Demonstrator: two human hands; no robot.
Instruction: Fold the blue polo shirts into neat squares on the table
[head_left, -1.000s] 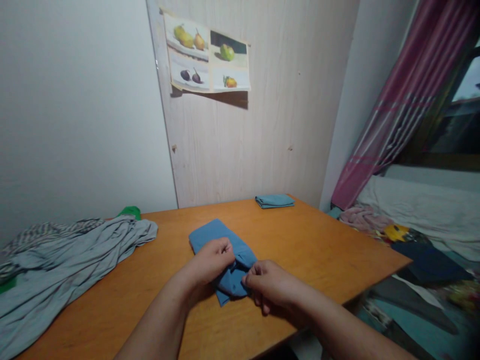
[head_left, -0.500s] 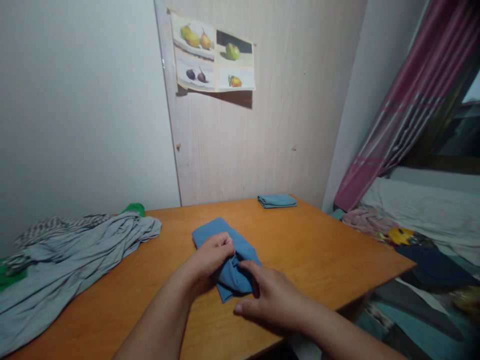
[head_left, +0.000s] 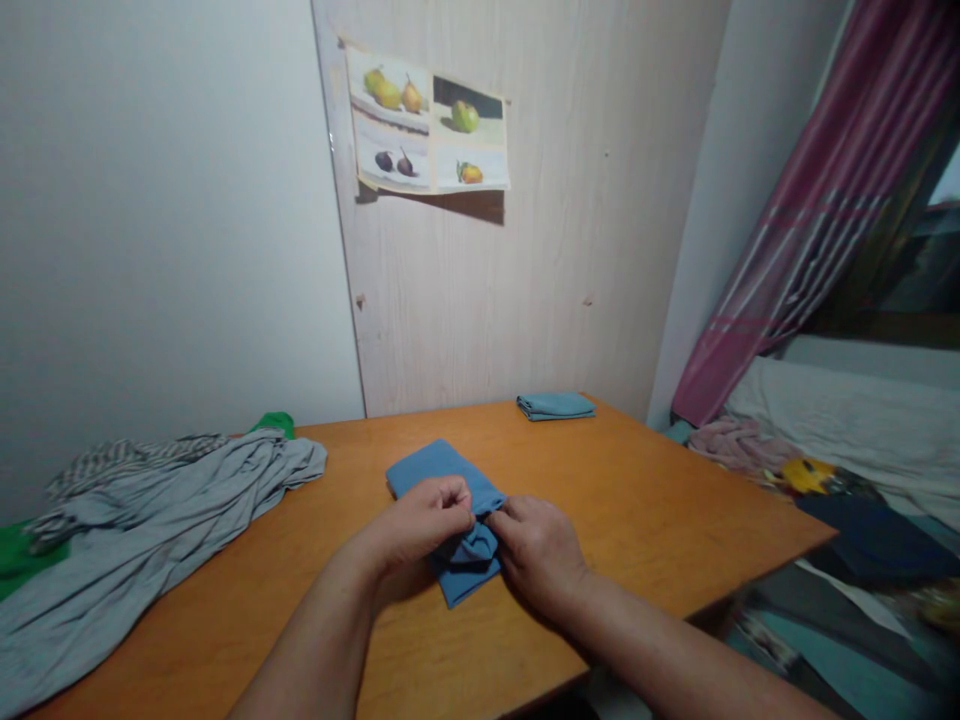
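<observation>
While the left hand [head_left: 429, 518] and right hand [head_left: 541, 550] each pinch the bunched blue cloth [head_left: 442, 463] on the table [head_left: 645, 500], an even, gentle grip should keep its layers aligned.

Folded blue cloth [head_left: 441, 462] lies aslant on the table [head_left: 637, 500], nearer part seemingly bunched.

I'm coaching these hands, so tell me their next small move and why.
Probably, the right hand should smooth the blue cloth's bunched part while the left hand steadies it: both hands grip it there, and the cloth is crumpled between them, though its far end lies smooth.
</observation>
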